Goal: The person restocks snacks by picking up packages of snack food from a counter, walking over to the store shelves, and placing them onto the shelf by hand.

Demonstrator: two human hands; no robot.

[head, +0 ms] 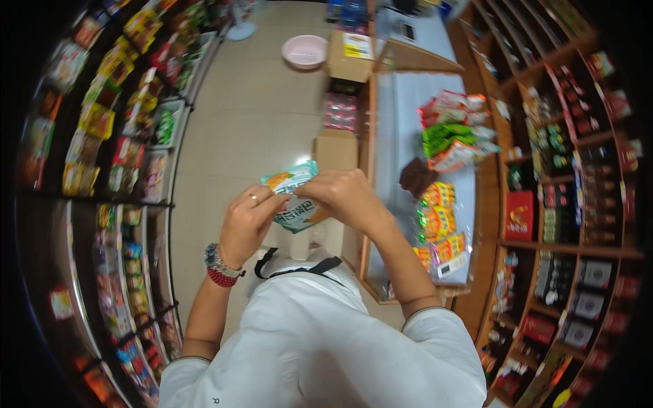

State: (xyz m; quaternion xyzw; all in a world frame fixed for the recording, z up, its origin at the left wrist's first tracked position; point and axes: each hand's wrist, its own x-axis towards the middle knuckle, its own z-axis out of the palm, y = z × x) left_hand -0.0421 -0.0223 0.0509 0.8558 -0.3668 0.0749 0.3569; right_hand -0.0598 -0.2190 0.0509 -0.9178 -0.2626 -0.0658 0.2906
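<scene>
A teal and white snack packet (300, 217) with printed writing hangs in front of my body, over the floor. My left hand (249, 219), with a ring and several bead bracelets at the wrist, pinches the packet near its left side. Across from it, my right hand (341, 194) grips the packet's upper right part with bent fingers. Both hands meet near the packet's middle and cover some of its front. Whether the packet is torn cannot be seen.
At my right stands a glass-topped counter (408, 94) with red and green snack bags (449, 138), yellow packets (437, 217) and a dark brown cloth-like item (417, 177). Cardboard boxes (335, 145) line its base. Stocked shelves (171, 204) run along the left. A pink basin (305, 51) sits on the floor ahead.
</scene>
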